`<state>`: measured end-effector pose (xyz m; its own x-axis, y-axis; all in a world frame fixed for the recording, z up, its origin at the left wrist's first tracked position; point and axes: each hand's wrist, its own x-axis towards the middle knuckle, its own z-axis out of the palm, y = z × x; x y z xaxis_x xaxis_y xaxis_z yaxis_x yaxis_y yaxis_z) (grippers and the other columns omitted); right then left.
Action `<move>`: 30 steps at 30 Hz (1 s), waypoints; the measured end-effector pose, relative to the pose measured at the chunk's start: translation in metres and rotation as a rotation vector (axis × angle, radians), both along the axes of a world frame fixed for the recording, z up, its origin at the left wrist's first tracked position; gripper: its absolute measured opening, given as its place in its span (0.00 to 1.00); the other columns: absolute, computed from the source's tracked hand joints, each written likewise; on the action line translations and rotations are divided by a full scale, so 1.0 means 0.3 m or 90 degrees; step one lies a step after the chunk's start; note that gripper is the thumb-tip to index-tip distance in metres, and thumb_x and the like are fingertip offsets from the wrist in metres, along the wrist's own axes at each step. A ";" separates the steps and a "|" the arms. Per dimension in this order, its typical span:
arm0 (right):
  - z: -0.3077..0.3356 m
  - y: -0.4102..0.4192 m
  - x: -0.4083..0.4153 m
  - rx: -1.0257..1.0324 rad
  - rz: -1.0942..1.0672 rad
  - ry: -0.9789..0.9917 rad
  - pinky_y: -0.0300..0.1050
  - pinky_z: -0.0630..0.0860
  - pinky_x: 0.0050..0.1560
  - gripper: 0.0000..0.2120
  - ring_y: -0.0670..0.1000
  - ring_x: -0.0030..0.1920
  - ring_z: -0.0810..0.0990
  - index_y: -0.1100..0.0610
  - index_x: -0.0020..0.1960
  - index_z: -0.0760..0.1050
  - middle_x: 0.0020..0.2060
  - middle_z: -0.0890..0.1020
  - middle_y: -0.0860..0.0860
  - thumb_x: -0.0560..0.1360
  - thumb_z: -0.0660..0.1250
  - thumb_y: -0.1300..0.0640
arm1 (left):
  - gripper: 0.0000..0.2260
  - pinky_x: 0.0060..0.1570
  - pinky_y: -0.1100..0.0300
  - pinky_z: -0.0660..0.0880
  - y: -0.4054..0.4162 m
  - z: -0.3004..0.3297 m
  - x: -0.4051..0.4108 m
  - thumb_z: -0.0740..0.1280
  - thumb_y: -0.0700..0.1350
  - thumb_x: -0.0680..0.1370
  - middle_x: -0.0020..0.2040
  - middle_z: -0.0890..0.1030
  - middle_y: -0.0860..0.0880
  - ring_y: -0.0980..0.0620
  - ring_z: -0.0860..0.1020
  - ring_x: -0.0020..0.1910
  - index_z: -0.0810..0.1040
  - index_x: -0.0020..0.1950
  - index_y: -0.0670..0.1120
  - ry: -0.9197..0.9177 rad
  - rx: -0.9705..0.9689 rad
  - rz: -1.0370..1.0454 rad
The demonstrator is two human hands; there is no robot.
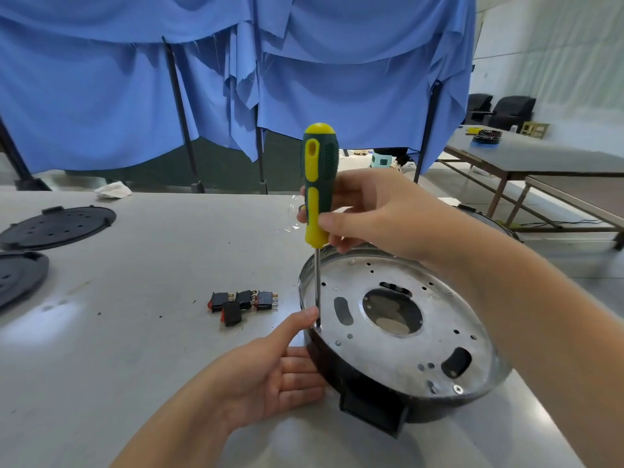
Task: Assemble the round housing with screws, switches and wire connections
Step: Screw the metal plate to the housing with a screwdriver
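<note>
So the grey table (141,332) fills the lower frame, with the round housing (398,336) lying flat at lower right, metal plate face up and its black tab pointing toward the bottom edge. Right hand (368,211) grips the lower handle of the green and yellow screwdriver (319,184), which stands basically vertical, tip down on a screw at the plate's left rim. Left hand (270,373) presses relaxed fingers against the housing's left wall, thumb up beside the shaft, and a little pile of black switches (241,304) sits just left of the housing.

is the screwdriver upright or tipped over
Upright: the screwdriver stands vertical in the right hand, tip down on the round housing.
</note>
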<state>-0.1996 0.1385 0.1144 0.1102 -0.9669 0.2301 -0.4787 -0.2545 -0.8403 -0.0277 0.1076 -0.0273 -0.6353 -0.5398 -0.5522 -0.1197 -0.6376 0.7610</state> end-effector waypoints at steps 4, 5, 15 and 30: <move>-0.020 -0.004 0.016 -0.075 -0.046 0.052 0.31 0.74 0.35 0.10 0.38 0.30 0.76 0.53 0.48 0.80 0.37 0.83 0.45 0.69 0.75 0.53 | 0.37 0.45 0.56 0.82 -0.002 -0.003 -0.003 0.76 0.63 0.60 0.52 0.84 0.38 0.45 0.85 0.47 0.79 0.57 0.36 -0.003 0.001 -0.001; -0.029 -0.008 0.023 -0.084 -0.067 0.052 0.31 0.73 0.34 0.10 0.38 0.30 0.76 0.52 0.44 0.80 0.34 0.82 0.45 0.66 0.77 0.50 | 0.38 0.46 0.56 0.82 -0.003 -0.003 -0.003 0.76 0.63 0.59 0.52 0.84 0.38 0.45 0.85 0.48 0.79 0.58 0.36 -0.002 0.002 -0.001; -0.062 -0.008 0.063 -0.089 -0.127 -0.011 0.40 0.74 0.33 0.21 0.54 0.40 0.83 0.48 0.49 0.70 0.42 0.85 0.50 0.63 0.77 0.44 | 0.38 0.39 0.58 0.81 -0.003 -0.004 -0.004 0.78 0.63 0.56 0.51 0.85 0.39 0.46 0.85 0.45 0.80 0.55 0.36 0.002 0.004 0.001; -0.059 0.012 -0.008 -0.089 -0.059 -0.012 0.29 0.71 0.35 0.11 0.40 0.29 0.73 0.54 0.50 0.81 0.35 0.82 0.45 0.68 0.76 0.55 | 0.39 0.44 0.57 0.81 -0.006 -0.012 -0.002 0.76 0.64 0.57 0.53 0.84 0.39 0.45 0.84 0.49 0.80 0.58 0.36 0.003 -0.006 -0.006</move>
<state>-0.2021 0.1420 0.0967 0.0159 -0.9314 0.3637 -0.4903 -0.3243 -0.8090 -0.0284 0.1058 -0.0308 -0.6424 -0.5389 -0.5449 -0.1225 -0.6297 0.7671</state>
